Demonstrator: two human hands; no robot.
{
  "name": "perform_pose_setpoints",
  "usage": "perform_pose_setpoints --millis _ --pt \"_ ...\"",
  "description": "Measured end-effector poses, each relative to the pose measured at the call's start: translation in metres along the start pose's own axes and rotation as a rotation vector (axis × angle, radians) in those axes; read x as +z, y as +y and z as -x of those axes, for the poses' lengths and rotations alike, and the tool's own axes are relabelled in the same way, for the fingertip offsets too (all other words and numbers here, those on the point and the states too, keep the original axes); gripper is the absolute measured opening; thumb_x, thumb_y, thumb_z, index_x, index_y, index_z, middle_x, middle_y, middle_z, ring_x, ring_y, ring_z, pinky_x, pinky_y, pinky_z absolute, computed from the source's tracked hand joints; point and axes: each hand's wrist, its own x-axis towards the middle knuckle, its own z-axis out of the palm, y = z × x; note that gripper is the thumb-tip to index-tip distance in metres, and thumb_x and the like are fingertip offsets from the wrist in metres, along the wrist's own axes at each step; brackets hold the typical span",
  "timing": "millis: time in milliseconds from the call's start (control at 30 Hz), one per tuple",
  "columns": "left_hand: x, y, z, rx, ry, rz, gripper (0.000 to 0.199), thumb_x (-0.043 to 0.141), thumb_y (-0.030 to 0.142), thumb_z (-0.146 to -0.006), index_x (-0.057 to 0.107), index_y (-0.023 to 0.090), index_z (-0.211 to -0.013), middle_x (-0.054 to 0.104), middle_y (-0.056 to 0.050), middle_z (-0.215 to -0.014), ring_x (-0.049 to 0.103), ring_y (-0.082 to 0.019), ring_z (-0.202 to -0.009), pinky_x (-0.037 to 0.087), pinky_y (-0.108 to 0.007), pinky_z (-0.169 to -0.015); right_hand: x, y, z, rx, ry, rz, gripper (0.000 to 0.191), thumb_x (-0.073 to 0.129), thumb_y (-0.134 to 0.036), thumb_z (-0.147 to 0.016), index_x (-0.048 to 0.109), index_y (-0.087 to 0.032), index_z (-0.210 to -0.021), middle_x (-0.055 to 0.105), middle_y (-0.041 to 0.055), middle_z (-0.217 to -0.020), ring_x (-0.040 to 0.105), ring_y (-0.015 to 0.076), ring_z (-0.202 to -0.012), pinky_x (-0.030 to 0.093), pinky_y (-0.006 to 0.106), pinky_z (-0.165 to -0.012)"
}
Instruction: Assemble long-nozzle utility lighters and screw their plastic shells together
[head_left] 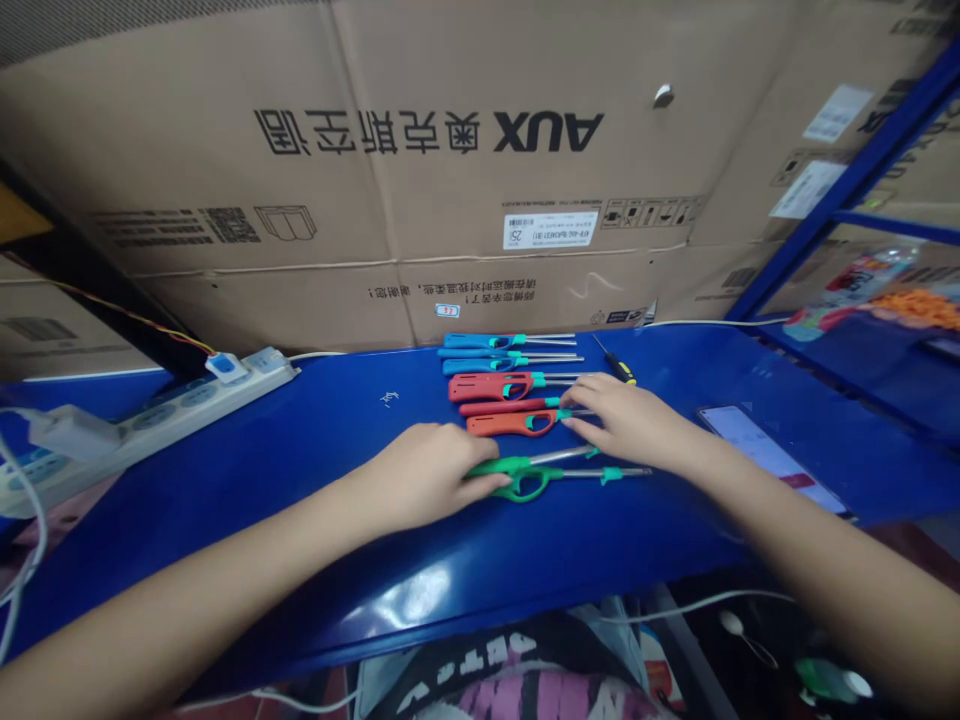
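My left hand (439, 475) is closed on the handle end of a green lighter (504, 466), whose metal tube points right. A second green lighter (530, 488) lies just below it, partly under my fingers. Above them my right hand (615, 415) has its thumb and fingers around the tube end of the orange-red lighter (502, 424); whether it grips it is unclear. Red lighters (480, 387) lie above that one. Farther back are several blue lighters (469, 352). All the tubes point right.
A yellow-black screwdriver (621, 369) lies behind my right hand, and a phone (776, 460) to its right. A white power strip (165, 415) sits at the left. Cardboard (420, 200) stands behind the blue table (322, 580). A bottle (851, 290) is at the right.
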Motion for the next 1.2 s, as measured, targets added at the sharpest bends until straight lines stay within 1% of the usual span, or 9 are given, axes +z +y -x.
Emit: perform_pose_setpoints --millis 233,367,467,533,633,800,867,1033,1200 --pt "0.018 -0.029 -0.037 0.044 0.087 0.102 0.025 0.062 0.044 -0.096 0.072 0.021 -0.089 0.073 0.0 -0.082 0.064 -0.015 -0.068 0.039 -0.024 -0.057 0.014 0.01 -0.019 -0.017 -0.074 0.022 0.011 0.06 -0.026 -0.096 0.061 -0.016 -0.098 0.07 0.0105 -0.099 0.066 0.0264 -0.091 0.045 0.036 -0.077" --pt "0.022 -0.03 -0.041 0.153 0.32 -0.033 0.023 0.066 0.039 -0.094 0.069 0.019 -0.105 0.07 -0.006 -0.102 0.064 -0.023 -0.096 0.049 -0.033 -0.08 0.001 0.003 -0.01 0.026 -0.043 -0.007 0.014 0.054 -0.029 -0.099 0.056 -0.016 -0.106 0.07 0.0088 -0.097 0.066 0.0238 -0.085 0.043 0.032 -0.07" --pt "0.019 -0.02 -0.038 0.218 0.439 -0.194 0.038 0.063 0.038 -0.095 0.059 0.018 -0.127 0.066 -0.012 -0.12 0.06 -0.03 -0.111 0.048 -0.043 -0.091 -0.009 -0.015 0.0 0.022 -0.017 -0.043 0.014 0.053 -0.029 -0.1 0.054 -0.017 -0.107 0.069 0.0069 -0.098 0.067 0.0219 -0.085 0.043 0.03 -0.068" --pt "0.013 -0.007 -0.032 0.231 0.377 -0.236 0.033 0.055 0.039 -0.1 0.059 0.017 -0.124 0.07 -0.011 -0.111 0.065 -0.028 -0.101 0.05 -0.04 -0.083 -0.016 -0.034 0.008 -0.01 0.011 -0.077 0.016 0.053 -0.032 -0.1 0.054 -0.017 -0.106 0.069 0.0055 -0.094 0.067 0.0218 -0.083 0.042 0.031 -0.066" --pt "0.0 0.019 -0.016 0.16 0.142 -0.16 0.032 0.04 0.04 -0.106 0.062 0.017 -0.102 0.07 -0.006 -0.083 0.066 -0.021 -0.069 0.047 -0.03 -0.061 -0.025 -0.061 0.024 -0.158 0.012 -0.028 0.025 0.044 -0.038 -0.104 0.057 -0.017 -0.098 0.067 0.0053 -0.089 0.065 0.0214 -0.074 0.039 0.033 -0.06" --pt "-0.025 0.039 0.029 0.129 -0.238 0.181 0.032 0.041 0.044 -0.104 0.064 0.024 -0.095 0.069 -0.001 -0.079 0.064 -0.017 -0.063 0.043 -0.027 -0.056 -0.048 -0.079 0.061 -0.463 -0.104 0.041 0.021 0.046 -0.03 -0.103 0.057 -0.022 -0.086 0.063 0.0001 -0.079 0.058 0.0189 -0.062 0.032 0.035 -0.049" --pt "-0.03 0.033 0.047 0.064 -0.326 0.258 0.036 0.042 0.048 -0.103 0.066 0.025 -0.089 0.067 -0.001 -0.074 0.062 -0.016 -0.06 0.04 -0.026 -0.051 -0.056 -0.075 0.076 -0.419 -0.178 -0.023 0.021 0.047 -0.033 -0.103 0.054 -0.025 -0.085 0.062 -0.0029 -0.076 0.056 0.0176 -0.058 0.034 0.036 -0.049" --pt "-0.026 0.016 0.061 -0.017 -0.307 0.376 0.042 0.039 0.049 -0.105 0.07 0.024 -0.095 0.069 0.0 -0.075 0.06 -0.013 -0.059 0.038 -0.024 -0.053 -0.063 -0.058 0.081 -0.191 -0.277 -0.227 0.024 0.042 -0.036 -0.105 0.056 -0.024 -0.09 0.065 -0.0016 -0.084 0.063 0.0163 -0.074 0.046 0.032 -0.064" --pt "-0.012 0.011 0.031 0.05 -0.123 0.252 0.032 0.051 0.043 -0.101 0.071 0.021 -0.091 0.07 -0.001 -0.079 0.062 -0.014 -0.063 0.038 -0.024 -0.056 -0.034 -0.035 0.032 -0.171 -0.102 -0.205 0.039 0.033 -0.035 -0.108 0.067 -0.017 -0.102 0.067 0.008 -0.1 0.061 0.0201 -0.093 0.049 0.037 -0.088"
